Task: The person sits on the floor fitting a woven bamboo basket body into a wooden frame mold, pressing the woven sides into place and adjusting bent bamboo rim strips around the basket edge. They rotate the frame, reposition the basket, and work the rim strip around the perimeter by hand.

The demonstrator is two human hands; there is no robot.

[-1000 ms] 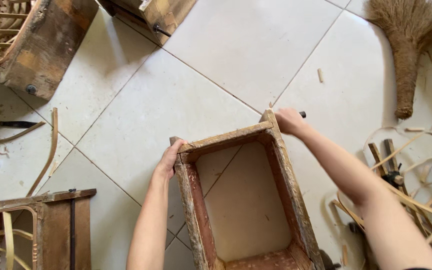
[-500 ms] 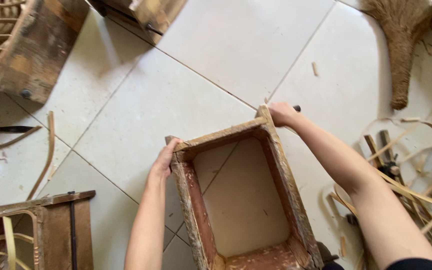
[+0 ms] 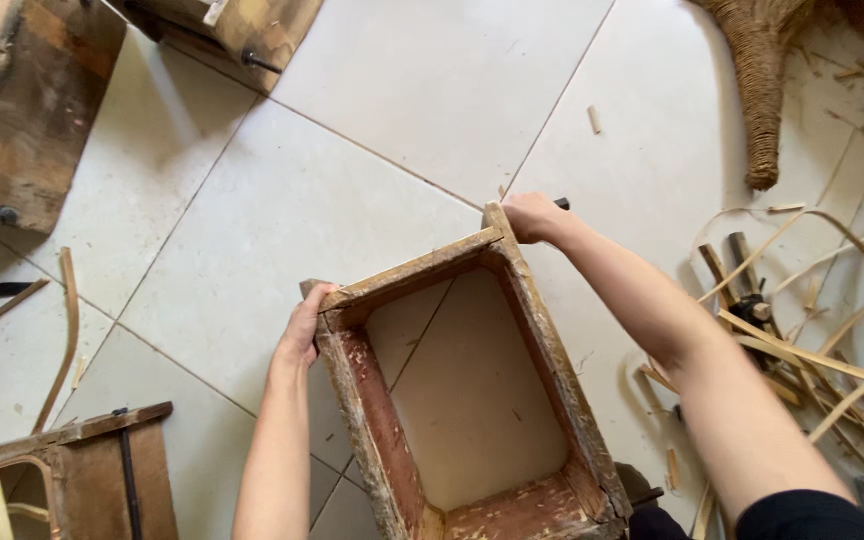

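A worn open wooden frame (image 3: 542,350), box-shaped with no bottom, stands on the white tiled floor in front of me. Its inner walls show old reddish paint. My left hand (image 3: 302,325) grips its far left corner. My right hand (image 3: 532,218) is closed over its far right corner, where a small dark bolt end sticks out. Through the frame I see floor tile.
A straw broom (image 3: 757,90) lies at the top right. Loose cane strips and tools (image 3: 822,330) are heaped on the right. Other wooden frames sit at the top left (image 3: 22,120), top centre (image 3: 242,30) and bottom left (image 3: 72,470). A thin cane strip (image 3: 64,330) lies left.
The view has shifted slightly; both hands keep their hold on the frame's far corners, and the frame sits a little lower and further right in view.
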